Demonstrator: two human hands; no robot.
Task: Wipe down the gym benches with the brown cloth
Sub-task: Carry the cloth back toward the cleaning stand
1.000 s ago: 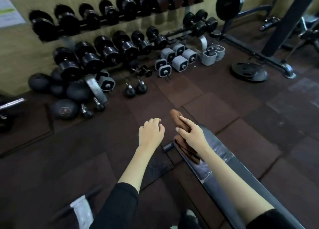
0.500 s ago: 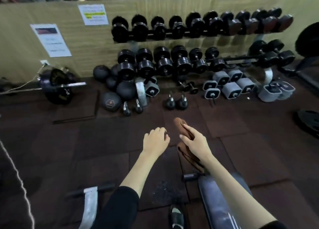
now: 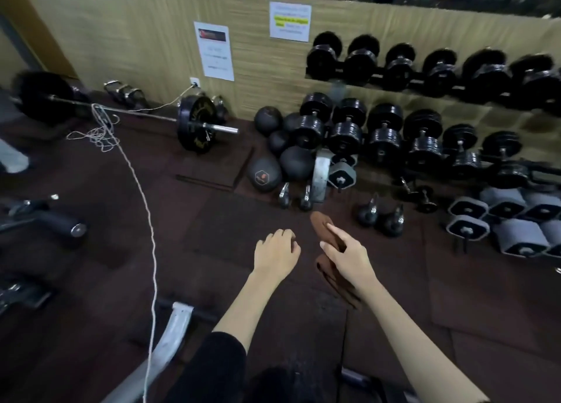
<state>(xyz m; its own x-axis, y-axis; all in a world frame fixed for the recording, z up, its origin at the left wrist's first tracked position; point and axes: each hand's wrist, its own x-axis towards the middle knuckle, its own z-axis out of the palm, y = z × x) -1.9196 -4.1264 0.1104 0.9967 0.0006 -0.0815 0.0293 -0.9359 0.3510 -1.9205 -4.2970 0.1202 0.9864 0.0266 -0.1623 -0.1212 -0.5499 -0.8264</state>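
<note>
a: what sits at the far left?
b: a loaded barbell (image 3: 194, 123) lies on the floor (image 3: 212, 238) by the wall, with a pale cord (image 3: 142, 190) trailing from it toward the camera.
a: and the middle?
b: the left hand (image 3: 275, 252) hangs over the floor, fingers loosely curled, holding nothing. just beside it the right hand (image 3: 349, 258) grips the brown cloth (image 3: 323, 222); one end sticks up past the fingers and the rest hangs below the wrist.
a: any bench?
b: a grey padded edge (image 3: 376, 386) at the bottom may be a bench, but it is too dark to be sure. the cloth is off it, in the air.
a: the right?
b: medicine balls (image 3: 296, 162), small kettlebells (image 3: 379, 216), and a dumbbell rack (image 3: 425, 105) against the wall.
</note>
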